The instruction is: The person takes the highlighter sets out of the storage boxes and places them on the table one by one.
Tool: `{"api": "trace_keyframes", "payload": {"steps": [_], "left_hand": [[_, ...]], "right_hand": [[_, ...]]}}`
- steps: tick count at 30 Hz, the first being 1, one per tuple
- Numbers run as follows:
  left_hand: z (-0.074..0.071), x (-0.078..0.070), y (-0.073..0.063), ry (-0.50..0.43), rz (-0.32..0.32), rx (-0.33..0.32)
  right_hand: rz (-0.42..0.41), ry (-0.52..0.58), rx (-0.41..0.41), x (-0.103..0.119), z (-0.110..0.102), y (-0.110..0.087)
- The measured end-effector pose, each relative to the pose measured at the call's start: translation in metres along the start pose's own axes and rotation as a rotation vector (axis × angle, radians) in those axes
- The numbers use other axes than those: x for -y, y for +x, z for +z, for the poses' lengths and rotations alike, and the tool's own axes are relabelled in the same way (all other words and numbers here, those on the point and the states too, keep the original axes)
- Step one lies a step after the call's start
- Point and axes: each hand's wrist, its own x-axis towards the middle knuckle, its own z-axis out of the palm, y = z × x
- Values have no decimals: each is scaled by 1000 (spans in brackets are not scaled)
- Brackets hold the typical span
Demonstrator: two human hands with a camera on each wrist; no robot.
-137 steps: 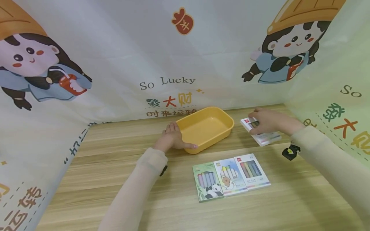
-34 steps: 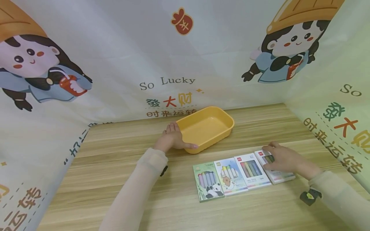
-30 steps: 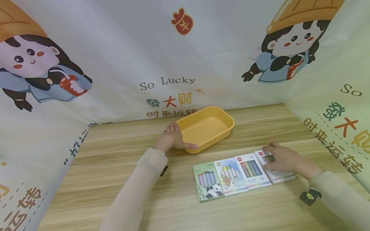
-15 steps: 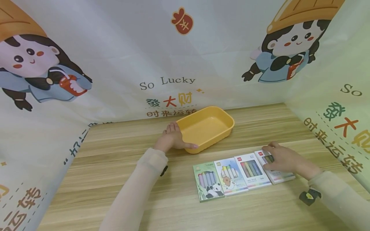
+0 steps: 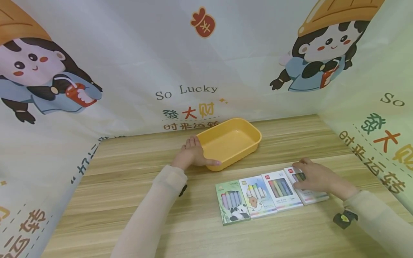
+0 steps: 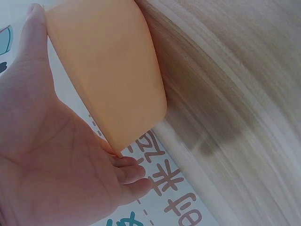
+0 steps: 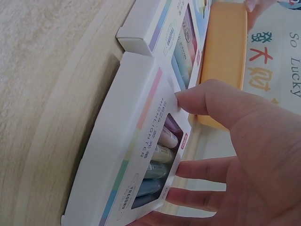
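My left hand (image 5: 191, 156) rests against the short end of a yellow plastic tub (image 5: 238, 158), its thumb along the near corner and fingers at the far one. In the left wrist view the palm shows beside the tub's outer wall (image 6: 108, 70). My right hand (image 5: 314, 177) holds a white highlighter box (image 5: 311, 196) by its sides, thumb on the left edge and fingertips on the other. In the right wrist view the colored highlighters (image 7: 157, 160) show through its window. The box lies flat at the right end of a row, against another white box (image 5: 281, 190).
Further left in the row lie a blue-and-white box (image 5: 257, 197) with a bear drawing and a green panda box (image 5: 233, 202). The wooden tabletop (image 5: 135, 179) meets a printed cloth backdrop (image 5: 129, 71) right behind the tub.
Since the oldest frame, my right hand has brought the highlighter box toward me, from right of the tub to the row's right end. Over the last second both hands have stayed still.
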Motion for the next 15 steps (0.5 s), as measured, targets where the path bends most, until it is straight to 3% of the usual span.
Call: {"api": "trace_keyframes", "payload": {"steps": [15], "left_hand": [[-1,0,0,6,10,13]], "right_hand": [[13,1,-1,2,-2,-1]]}}
